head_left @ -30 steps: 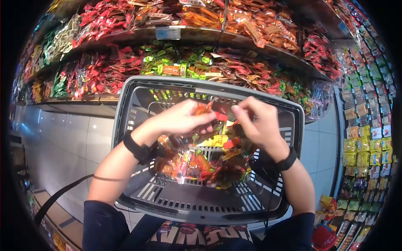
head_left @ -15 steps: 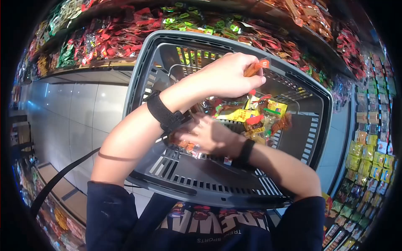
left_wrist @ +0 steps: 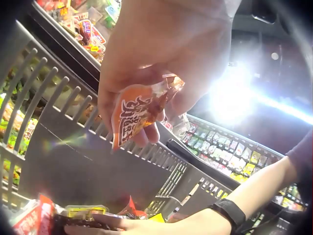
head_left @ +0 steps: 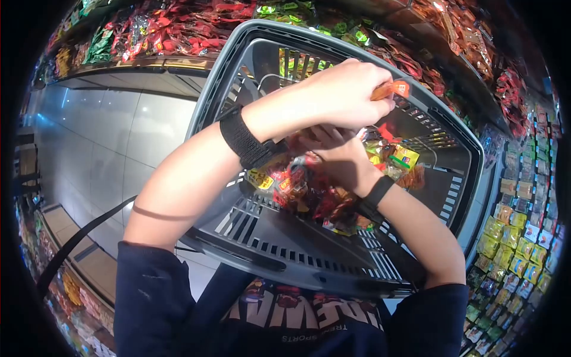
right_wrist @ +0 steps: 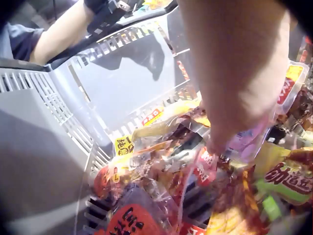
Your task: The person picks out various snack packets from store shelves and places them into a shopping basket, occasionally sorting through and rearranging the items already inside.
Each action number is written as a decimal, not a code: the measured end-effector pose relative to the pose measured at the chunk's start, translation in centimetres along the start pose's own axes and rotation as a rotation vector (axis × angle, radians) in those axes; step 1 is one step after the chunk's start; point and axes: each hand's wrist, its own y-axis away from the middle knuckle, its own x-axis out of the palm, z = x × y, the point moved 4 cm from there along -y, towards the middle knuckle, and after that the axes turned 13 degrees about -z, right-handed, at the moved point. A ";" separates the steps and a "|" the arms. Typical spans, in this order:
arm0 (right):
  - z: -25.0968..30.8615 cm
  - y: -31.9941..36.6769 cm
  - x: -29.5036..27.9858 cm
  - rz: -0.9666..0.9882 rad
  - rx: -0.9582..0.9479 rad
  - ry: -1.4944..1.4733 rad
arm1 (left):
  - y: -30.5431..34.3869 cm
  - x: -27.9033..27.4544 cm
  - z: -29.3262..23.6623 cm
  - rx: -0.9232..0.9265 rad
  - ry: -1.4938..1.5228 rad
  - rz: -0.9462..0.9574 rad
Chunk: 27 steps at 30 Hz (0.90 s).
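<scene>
One orange packet (head_left: pixel 391 90) in left hand (head_left: pixel 340 98)

I see snack packets (head_left: pixel 309 193) piled in the shopping basket (head_left: pixel 285 265), the left hand (head_left: pixel 345 98) holding a sachet (head_left: pixel 392 89) above the right hand (head_left: pixel 336 156), shelves (head_left: pixel 178 30) far, racks (head_left: pixel 523 238) right

The dark blue shirt (head_left: pixel 297 324), nearest in the scene, carries small white letters reading "SPORTS" (upside down; the big lettering beside it is unclear). The orange plastic snack packet (left_wrist: pixel 131 116) bears white Chinese characters, unreadable.
</scene>
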 end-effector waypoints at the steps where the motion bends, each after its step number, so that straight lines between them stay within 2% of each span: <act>1: -0.5 0.6 -0.4 0.071 -0.027 0.023 | 0.0 -0.1 -0.3 0.093 -0.017 -0.053; 2: -0.9 2.1 -1.5 0.116 0.014 0.013 | 0.2 -0.1 -0.1 0.090 -0.011 -0.062; 4: -1.0 3.6 -1.9 0.329 0.020 0.137 | 0.5 -0.6 0.2 -0.020 0.106 -0.022; 5: -0.9 4.4 -2.2 0.328 0.016 0.137 | 0.6 -0.6 0.3 -0.130 0.143 0.041; 6: -0.8 5.2 -2.6 0.360 -0.019 0.197 | 0.6 -1.0 0.3 -0.129 0.140 0.038; 8: -0.6 5.9 -3.3 0.387 -0.051 0.265 | 0.6 -1.0 0.6 -0.302 0.400 0.167; 9: -0.4 5.7 -3.8 0.488 0.032 0.208 | 0.5 -0.5 1.2 -0.354 0.612 0.192; 10: -0.3 5.5 -4.3 0.588 0.117 0.149 | 0.7 -1.2 0.6 -0.460 0.692 0.281; 11: -0.2 5.4 -4.4 0.712 0.105 0.198 | 0.8 -1.6 0.3 -0.484 0.733 0.304; 12: -0.2 5.2 -4.8 0.707 0.111 0.201 | 0.7 -1.8 0.1 -0.508 0.773 0.327; 14: -0.4 5.9 -4.9 0.861 0.269 0.096 | 0.4 -1.8 -0.2 -0.478 0.754 0.333; 15: -0.6 6.7 -4.3 0.927 0.257 0.120 | 0.4 -1.9 -0.3 -0.479 0.746 0.318; 16: -0.9 7.3 -4.4 0.924 0.260 0.116 | 0.3 -1.9 -0.4 -0.481 0.739 0.303; 18: -1.0 7.8 -5.2 0.652 0.255 -0.035 | 0.2 -1.7 -0.3 -0.477 0.702 0.293; 19: -1.6 6.8 -5.9 0.652 0.259 -0.041 | 0.1 -1.5 -0.2 -0.478 0.689 0.288; 21: -3.5 5.0 -7.3 0.802 0.518 -0.498 | 0.0 -1.2 -0.3 -0.502 0.663 0.279; 22: -4.5 5.4 -6.8 0.533 0.463 -0.429 | -0.1 -1.0 -0.5 -0.503 0.663 0.290; 24: -6.7 5.5 -6.7 0.374 0.408 -0.341 | -0.2 -0.7 -0.6 -0.516 0.692 0.286; 25: -7.2 5.6 -6.7 0.368 0.418 -0.344 | -0.2 -0.5 -0.7 -0.528 0.699 0.292; 27: -8.5 5.9 -6.8 0.439 0.443 0.014 | -0.4 -0.3 -0.4 -0.521 0.690 0.314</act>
